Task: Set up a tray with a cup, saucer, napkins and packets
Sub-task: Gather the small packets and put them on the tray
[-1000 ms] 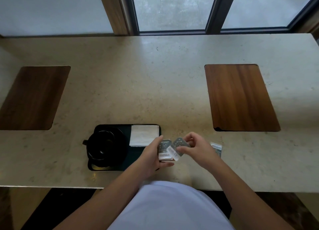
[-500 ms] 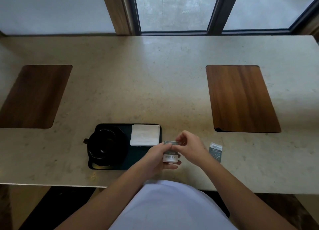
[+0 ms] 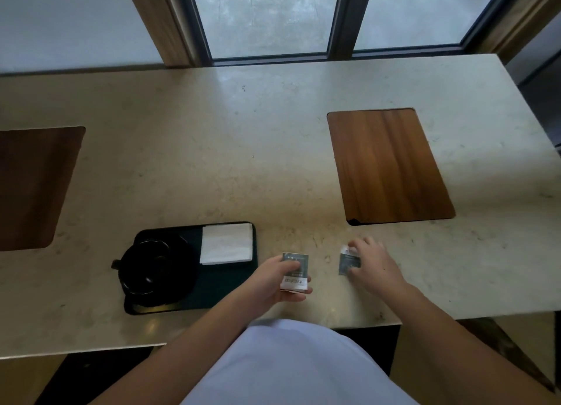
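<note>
Two hands work at the desk [image 3: 212, 137]: the left hand [image 3: 274, 280] pinches a small stack of packets [image 3: 295, 271] just right of the black tray [image 3: 230, 289], their print too small to read. The right hand [image 3: 372, 265] rests with fingers spread on a lone packet [image 3: 348, 263], partly covering it. Cup [image 3: 151, 262] and saucer [image 3: 182, 271] blur into the dark tray beside the white napkin [image 3: 226, 243].

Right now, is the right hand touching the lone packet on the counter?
Touching. In the head view the right hand lies over the lone packet, its fingers covering the packet's right edge with no gap showing.
</note>
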